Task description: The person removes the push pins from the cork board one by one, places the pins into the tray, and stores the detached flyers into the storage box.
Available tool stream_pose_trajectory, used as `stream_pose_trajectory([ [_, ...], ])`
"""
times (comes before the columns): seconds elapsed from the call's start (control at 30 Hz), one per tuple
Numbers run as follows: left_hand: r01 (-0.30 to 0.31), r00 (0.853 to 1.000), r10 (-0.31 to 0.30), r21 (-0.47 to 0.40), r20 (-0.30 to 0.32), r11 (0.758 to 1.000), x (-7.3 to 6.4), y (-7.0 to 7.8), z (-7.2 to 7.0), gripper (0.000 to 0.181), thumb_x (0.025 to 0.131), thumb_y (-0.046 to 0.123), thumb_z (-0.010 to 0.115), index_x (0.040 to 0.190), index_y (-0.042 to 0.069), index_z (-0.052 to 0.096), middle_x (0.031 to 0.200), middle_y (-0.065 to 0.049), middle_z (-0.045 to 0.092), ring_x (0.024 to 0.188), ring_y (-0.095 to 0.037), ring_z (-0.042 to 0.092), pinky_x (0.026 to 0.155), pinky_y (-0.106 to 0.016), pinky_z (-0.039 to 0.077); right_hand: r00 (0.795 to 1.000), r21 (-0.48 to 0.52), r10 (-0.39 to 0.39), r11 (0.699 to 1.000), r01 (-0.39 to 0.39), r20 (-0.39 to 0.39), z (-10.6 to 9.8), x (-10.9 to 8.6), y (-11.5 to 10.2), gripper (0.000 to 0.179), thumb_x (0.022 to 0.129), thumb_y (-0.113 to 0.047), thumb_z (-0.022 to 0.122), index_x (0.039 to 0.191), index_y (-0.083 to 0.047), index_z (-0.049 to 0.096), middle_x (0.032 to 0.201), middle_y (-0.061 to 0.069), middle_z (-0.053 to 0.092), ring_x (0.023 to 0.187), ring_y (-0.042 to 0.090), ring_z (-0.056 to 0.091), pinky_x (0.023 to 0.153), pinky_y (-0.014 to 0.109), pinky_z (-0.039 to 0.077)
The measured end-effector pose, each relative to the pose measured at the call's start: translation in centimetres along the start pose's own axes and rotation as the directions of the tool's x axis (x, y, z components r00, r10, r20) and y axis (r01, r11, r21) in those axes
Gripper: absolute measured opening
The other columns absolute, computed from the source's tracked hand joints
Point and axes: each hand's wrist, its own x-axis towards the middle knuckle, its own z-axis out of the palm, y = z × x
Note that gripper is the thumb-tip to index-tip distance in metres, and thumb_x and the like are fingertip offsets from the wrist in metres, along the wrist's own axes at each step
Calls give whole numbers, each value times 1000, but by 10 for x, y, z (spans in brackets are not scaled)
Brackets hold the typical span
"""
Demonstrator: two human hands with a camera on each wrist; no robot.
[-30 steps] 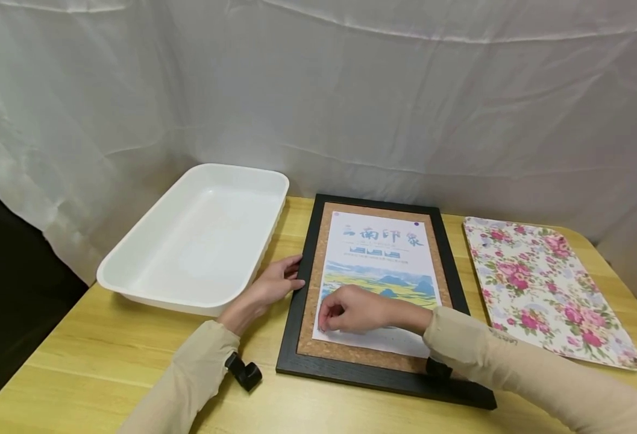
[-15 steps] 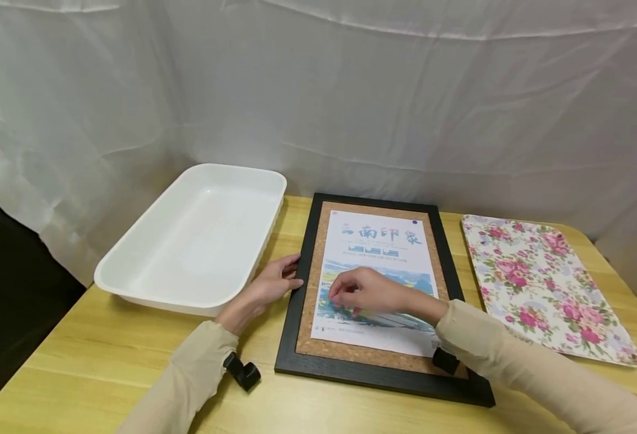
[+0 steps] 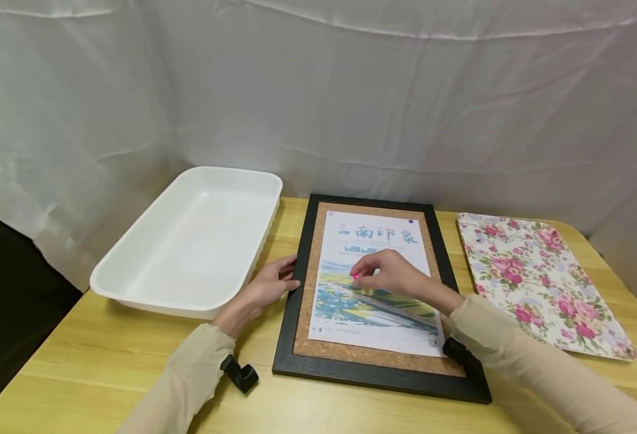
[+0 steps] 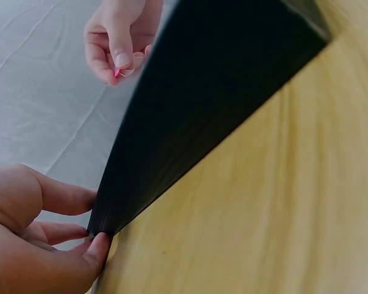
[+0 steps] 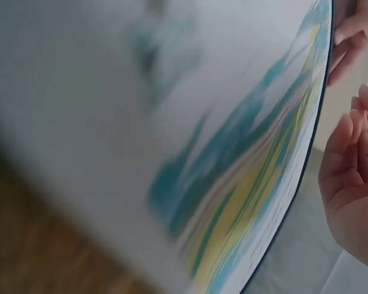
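A framed cork board [image 3: 385,366] lies on the table with a printed poster [image 3: 345,331] on it. My left hand [image 3: 268,286] holds the board's left edge, thumb and fingers at the black frame [image 4: 172,122]. Over the poster's middle, my right hand [image 3: 391,274] pinches a pink push pin [image 3: 355,276] between thumb and fingertip; the pin [image 4: 117,72] also shows in the left wrist view. A purple pin [image 3: 410,221] marks the poster's top right corner, and a pale pink pin [image 3: 331,213] its top left.
A deep white tray [image 3: 188,241] stands left of the board. On the right lies a floral-patterned tray [image 3: 546,289]. A pale curtain [image 3: 351,90] hangs behind the wooden table [image 3: 106,374].
My right hand has risen from the poster's lower left corner toward its middle, and the pink pin now shows at its fingertips. The left hand has stayed at the board's edge.
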Motion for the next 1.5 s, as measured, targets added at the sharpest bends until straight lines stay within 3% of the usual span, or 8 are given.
stream_pose_trajectory([
  [0.37,-9,1000,9,-13,7,1000,-1,1,-1,64,94,-9,53,151,-5,23,149,-26,32,136,-37,34,108,-42,38,995,-100,23,994,-33,-99,-22,-3,16,5,87,-12,73,89,-8,75,79,-4,67,67,17,53,55,27,46],
  [0.57,-6,1000,6,-8,-2,1000,-2,2,0,65,93,-10,53,150,-5,23,149,-26,32,136,-37,34,108,-41,38,987,-108,89,989,-103,-135,-39,-3,25,11,87,-16,74,93,-7,73,84,1,65,74,19,52,63,30,46],
  [0.83,-3,1000,4,3,-11,1000,-1,1,0,65,93,-9,55,150,-5,24,149,-26,33,136,-36,34,108,-41,38,972,-143,118,979,-148,-201,-63,-4,38,20,90,-17,71,103,-3,74,97,8,67,81,23,53,65,29,51],
  [1.07,-8,1000,8,-2,-5,1000,-1,0,0,65,94,-9,54,150,-5,24,149,-26,33,137,-36,33,108,-41,38,944,-93,232,961,-260,-236,-84,-7,51,31,93,-21,68,114,1,70,105,15,64,85,27,53,71,29,53],
  [1.27,-6,1000,6,2,-8,1000,-1,-1,0,64,94,-8,54,150,-5,25,148,-26,33,136,-36,34,108,-41,37,923,-80,238,959,-273,-301,-97,-13,67,32,93,-24,68,113,1,68,103,16,64,85,28,55,75,31,54],
  [1.5,-9,1000,9,1,-8,1000,-1,0,0,65,93,-9,54,150,-5,24,149,-26,32,137,-36,33,109,-40,37,901,0,276,956,-293,-335,-108,-20,83,35,96,-27,63,115,2,66,107,19,63,92,34,58,85,45,54],
])
